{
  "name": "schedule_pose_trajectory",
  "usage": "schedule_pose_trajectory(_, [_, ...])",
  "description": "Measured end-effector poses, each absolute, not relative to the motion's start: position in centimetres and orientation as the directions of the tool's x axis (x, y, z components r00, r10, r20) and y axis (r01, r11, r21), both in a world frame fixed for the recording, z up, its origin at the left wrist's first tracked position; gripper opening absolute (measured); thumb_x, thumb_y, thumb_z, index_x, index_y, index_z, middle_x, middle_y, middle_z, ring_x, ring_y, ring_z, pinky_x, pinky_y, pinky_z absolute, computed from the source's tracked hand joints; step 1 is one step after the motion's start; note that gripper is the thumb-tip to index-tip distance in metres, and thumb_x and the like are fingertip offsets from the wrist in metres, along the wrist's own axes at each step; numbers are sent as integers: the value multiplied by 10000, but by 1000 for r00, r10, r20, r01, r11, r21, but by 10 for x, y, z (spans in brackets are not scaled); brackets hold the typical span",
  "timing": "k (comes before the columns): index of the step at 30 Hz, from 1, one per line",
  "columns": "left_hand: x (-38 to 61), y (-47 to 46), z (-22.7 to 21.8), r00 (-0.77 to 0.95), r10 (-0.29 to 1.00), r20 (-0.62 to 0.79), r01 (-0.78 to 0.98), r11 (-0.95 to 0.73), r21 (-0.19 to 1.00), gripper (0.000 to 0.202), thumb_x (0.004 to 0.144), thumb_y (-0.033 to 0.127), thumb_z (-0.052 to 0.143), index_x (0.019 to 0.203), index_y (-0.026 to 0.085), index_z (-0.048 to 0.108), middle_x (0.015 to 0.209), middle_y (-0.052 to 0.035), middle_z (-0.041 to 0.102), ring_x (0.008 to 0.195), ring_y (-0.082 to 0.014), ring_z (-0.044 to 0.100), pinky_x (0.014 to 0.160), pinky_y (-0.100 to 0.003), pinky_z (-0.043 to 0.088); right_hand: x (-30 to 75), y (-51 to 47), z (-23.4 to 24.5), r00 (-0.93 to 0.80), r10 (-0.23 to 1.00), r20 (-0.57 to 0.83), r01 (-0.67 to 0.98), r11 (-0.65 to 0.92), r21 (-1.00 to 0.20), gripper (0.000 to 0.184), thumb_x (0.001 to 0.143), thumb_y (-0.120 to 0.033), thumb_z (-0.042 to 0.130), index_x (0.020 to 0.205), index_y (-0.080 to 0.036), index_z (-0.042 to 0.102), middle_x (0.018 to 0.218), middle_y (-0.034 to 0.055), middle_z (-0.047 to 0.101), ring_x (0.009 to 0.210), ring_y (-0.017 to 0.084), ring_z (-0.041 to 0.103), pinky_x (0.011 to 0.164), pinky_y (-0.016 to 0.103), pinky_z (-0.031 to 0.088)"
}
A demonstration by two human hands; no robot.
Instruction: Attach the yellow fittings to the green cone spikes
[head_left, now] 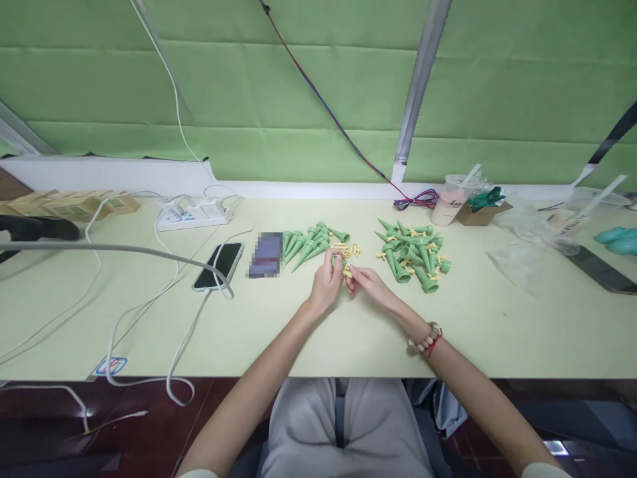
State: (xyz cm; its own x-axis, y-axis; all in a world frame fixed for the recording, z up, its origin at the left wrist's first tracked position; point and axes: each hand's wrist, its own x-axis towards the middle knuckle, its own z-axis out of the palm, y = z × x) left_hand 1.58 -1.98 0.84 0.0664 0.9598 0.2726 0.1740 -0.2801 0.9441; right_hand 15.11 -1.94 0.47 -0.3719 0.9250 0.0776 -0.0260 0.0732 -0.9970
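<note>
My left hand (pixel 327 281) is closed around a green cone (pixel 339 261), most of which its fingers hide. Pinched in my right hand (pixel 367 285) is a small yellow piece (pixel 347 273), held against the cone. Just beyond my hands lie several loose yellow pieces (pixel 355 250). Green cones (pixel 309 241) rest side by side to the left of them. On the right is a heap of green cones with yellow pieces on them (pixel 414 252).
A phone (pixel 226 260) with a white cable and a blurred dark rectangle (pixel 267 255) lie left. Behind them stands a power strip (pixel 196 214). To the right are a drink cup (pixel 446 202), a small cardboard box (pixel 478 214), plastic bags (pixel 517 262) and another dark phone (pixel 604 269).
</note>
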Motion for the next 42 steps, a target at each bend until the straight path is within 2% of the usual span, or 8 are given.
schedule_pose_trajectory(7, [18,-19,15,71,964,255,-14,-254,967,422,863,632,357,925,226,450,467,66,411,397,-115,412,437,-223,289,147,-17,4,-345,938,22,-53,4,-999,639,734,-792,403,653,-177,554,642,27,596,480,97,532,414,213,413])
schedule_pose_trajectory(13, [17,-15,17,-50,969,240,-85,-244,966,427,845,648,387,891,230,460,505,70,356,412,-93,359,443,-219,296,153,-16,9,-189,972,138,16,143,-990,491,617,-544,738,946,-186,670,908,75,696,617,155,654,434,228,457])
schedule_pose_trajectory(22, [17,-16,10,24,954,297,51,-298,953,418,888,609,331,936,211,452,546,63,365,428,-87,359,454,-219,290,150,-21,11,-188,973,133,61,146,-987,481,652,-645,666,680,-165,654,678,61,691,484,136,588,420,245,441])
schedule_pose_trajectory(27, [17,-17,8,65,950,305,161,-312,936,467,888,625,301,973,196,463,470,77,340,405,-96,330,437,-217,260,146,-23,7,-229,969,92,31,102,-994,624,746,-758,454,520,-178,502,431,-13,499,387,87,476,425,221,412])
schedule_pose_trajectory(31, [21,-17,12,19,970,244,44,-244,969,468,879,638,309,935,200,465,534,65,364,390,-75,307,392,-207,243,146,-20,5,-254,965,66,34,77,-996,648,768,-773,369,619,-169,550,521,-3,546,393,84,507,381,201,378])
schedule_pose_trajectory(35, [22,-16,19,-58,981,186,-66,-190,980,468,861,646,347,895,196,471,628,44,400,389,-49,296,360,-204,235,150,-19,9,-178,971,159,33,167,-985,471,712,-610,625,928,-191,633,837,37,677,526,102,607,392,186,402])
schedule_pose_trajectory(38, [22,-17,21,-71,981,182,-97,-188,977,474,845,656,368,881,195,472,673,32,431,401,-43,308,357,-201,245,150,-19,11,-145,965,217,18,222,-975,414,628,-481,745,898,-175,676,880,66,698,600,130,633,446,207,452])
schedule_pose_trajectory(42, [23,-17,16,-54,972,227,-64,-231,971,505,830,676,367,889,188,487,680,27,455,405,-42,316,359,-196,258,149,-21,13,-114,976,187,5,189,-982,368,611,-494,755,744,-156,691,714,59,698,529,130,598,470,239,476])
